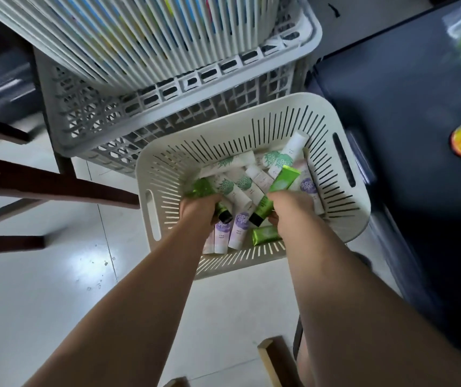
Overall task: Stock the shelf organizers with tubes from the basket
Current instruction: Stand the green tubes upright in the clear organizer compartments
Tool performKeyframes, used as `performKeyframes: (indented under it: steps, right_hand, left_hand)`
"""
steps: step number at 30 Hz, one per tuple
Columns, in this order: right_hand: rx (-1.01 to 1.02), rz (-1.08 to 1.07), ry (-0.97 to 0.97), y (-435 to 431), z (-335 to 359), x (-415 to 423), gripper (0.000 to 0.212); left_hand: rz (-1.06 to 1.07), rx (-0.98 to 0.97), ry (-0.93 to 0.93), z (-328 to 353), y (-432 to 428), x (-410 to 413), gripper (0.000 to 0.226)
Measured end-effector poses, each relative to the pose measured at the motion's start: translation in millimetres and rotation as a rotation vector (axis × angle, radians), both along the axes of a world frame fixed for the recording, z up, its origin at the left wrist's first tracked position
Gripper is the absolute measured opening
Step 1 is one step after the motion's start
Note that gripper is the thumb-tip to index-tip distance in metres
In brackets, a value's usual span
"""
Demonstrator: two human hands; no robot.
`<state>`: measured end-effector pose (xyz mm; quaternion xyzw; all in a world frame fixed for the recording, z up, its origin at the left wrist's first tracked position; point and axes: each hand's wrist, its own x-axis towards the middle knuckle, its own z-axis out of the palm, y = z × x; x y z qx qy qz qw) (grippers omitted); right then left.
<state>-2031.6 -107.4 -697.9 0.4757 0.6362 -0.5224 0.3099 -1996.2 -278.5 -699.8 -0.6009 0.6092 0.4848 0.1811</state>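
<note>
A cream slotted basket [332,208] sits on the floor and holds several tubes, white ones with green or purple labels and bright green ones. Both my hands are inside it. My left hand [200,209] grips a green tube with a black cap [225,216]. My right hand [290,209] grips another green tube [280,181] whose black cap points down and left. A third green tube [265,235] lies on the basket floor below my right hand. White tubes with purple labels [237,233] lie between my wrists. No shelf organizer is visible.
A grey lattice crate [106,118] with a stack of slotted baskets [140,32] in it stands behind the cream basket. A dark cabinet [407,113] with colourful items on it fills the right side. Dark wooden furniture legs [56,188] are at the left, on white floor tiles.
</note>
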Motion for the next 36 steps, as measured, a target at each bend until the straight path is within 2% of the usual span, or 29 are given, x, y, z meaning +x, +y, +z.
performKeyframes:
  steps: [2, 5, 7, 9, 12, 16, 19, 22, 27, 31, 36]
  right_hand:
    - [-0.073, 0.0, 0.106, 0.5, 8.3, 0.0, 0.013]
    - [-0.236, -0.005, 0.216, 2.6, 29.4, 4.3, 0.027]
    - [-0.311, 0.029, 0.284, 3.1, 53.2, 5.7, 0.028]
    - [-0.342, 0.085, 0.355, 3.4, 79.8, 6.6, 0.029]
    - [-0.339, 0.16, 0.471, 7.1, 125.0, 8.2, 0.029]
    - [-0.312, 0.121, 0.652, 27.2, 190.4, 8.8, 0.041]
    - [-0.265, 0.173, 0.784, 59.0, 250.1, 16.5, 0.036]
    - [-0.204, 0.232, 0.95, 101.3, 316.4, 31.8, 0.027]
    - [-0.035, 0.13, 1.188, 170.7, 409.2, 87.8, 0.018]
    - [0.155, 0.089, 1.247, 226.0, 445.0, 156.0, 0.02]
    - [0.333, -0.11, 1.316, 284.0, 475.6, 246.6, 0.017]
  left_hand:
    - [-0.02, 0.052, 0.062, 14.5, -0.5, 10.8, 0.024]
    - [-0.018, 0.186, 0.272, 45.4, 5.6, 23.0, 0.004]
    - [-0.058, 0.281, 0.465, 70.5, 9.4, 25.7, 0.014]
    - [-0.085, 0.359, 0.616, 93.8, 11.9, 22.4, 0.012]
    - [-0.12, 0.405, 0.743, 134.9, 21.2, 11.5, 0.024]
    - [-0.269, 0.383, 0.917, 192.5, 36.6, 1.6, 0.016]
    - [-0.371, 0.411, 1.041, 246.4, 57.6, 2.2, 0.023]
    - [-0.53, 0.453, 1.162, 300.3, 88.0, 7.6, 0.018]
    - [-0.749, 0.547, 1.338, 380.6, 152.6, 24.8, 0.019]
    - [-0.929, 0.645, 1.42, 425.4, 215.0, 47.4, 0.02]
    - [-1.189, 0.761, 1.443, 450.0, 302.4, 94.7, 0.022]
